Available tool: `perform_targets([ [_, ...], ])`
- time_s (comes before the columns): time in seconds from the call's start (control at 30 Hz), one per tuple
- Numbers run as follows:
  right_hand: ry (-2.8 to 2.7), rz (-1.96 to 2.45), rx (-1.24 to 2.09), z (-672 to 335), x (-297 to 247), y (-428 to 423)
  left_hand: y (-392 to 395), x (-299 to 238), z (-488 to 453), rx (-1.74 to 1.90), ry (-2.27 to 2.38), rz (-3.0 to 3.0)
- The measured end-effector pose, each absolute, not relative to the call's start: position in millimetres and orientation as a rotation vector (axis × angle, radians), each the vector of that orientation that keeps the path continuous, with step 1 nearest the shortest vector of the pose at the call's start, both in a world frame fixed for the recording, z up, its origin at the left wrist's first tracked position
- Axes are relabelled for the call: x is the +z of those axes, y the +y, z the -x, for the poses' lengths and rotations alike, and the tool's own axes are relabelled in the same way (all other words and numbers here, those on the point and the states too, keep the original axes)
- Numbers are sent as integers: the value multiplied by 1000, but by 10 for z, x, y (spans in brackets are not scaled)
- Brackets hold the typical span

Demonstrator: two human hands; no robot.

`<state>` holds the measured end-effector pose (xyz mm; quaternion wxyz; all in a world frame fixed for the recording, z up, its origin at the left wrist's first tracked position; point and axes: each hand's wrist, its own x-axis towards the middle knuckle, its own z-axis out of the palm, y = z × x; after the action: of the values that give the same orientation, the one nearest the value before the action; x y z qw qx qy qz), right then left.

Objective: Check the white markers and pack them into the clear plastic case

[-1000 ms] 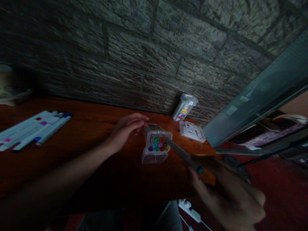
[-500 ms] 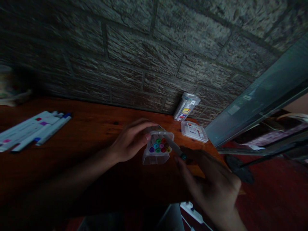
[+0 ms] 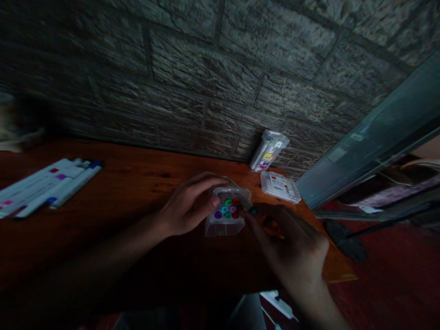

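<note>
A clear plastic marker case (image 3: 225, 229) lies on the wooden table, its open end towards me. Several markers (image 3: 228, 209) show their coloured round ends inside it: green, purple, blue, red. My left hand (image 3: 190, 204) is wrapped round the case's left side, thumb near the rim. At the right edge of the opening, my right hand (image 3: 292, 238) pinches a marker with a dark green end (image 3: 253, 211). That marker's far part reaches into the case. The fingertips of my right hand partly cover the case's right corner.
Loose white markers (image 3: 51, 185) lie at the left of the table (image 3: 137, 169). A second clear case (image 3: 269, 150) leans upright by the brick wall, and a clear lid (image 3: 280, 186) lies before it. Below the table edge is a white power strip (image 3: 278, 305).
My right hand has moved left and slightly up, pushing the dark green marker deeper into the case. My left hand keeps its hold on the case.
</note>
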<state>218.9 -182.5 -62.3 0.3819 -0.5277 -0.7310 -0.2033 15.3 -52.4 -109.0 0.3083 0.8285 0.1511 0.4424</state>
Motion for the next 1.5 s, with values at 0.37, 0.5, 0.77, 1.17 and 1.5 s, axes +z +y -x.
perform_targets([
  [0.37, -1881, 1373, -458, -2204, -663, -1789, -532, -1094, -155, 1174, 428, -2242],
  [0.5, -1875, 1330, -454, -2206, -675, -1751, -525, -1098, -154, 1179, 439, -2231],
  [0.77, -1838, 1321, -397, -2206, -714, -1682, -508, -1114, -155, 1199, 447, -2264],
  [1.17, -1871, 1333, -428, -2214, -745, -1655, -512, -1119, -156, 1220, 467, -2256],
  [1.5, -1912, 1310, -411, -2243, -776, -1688, -514, -1106, -157, 1221, 449, -2287],
])
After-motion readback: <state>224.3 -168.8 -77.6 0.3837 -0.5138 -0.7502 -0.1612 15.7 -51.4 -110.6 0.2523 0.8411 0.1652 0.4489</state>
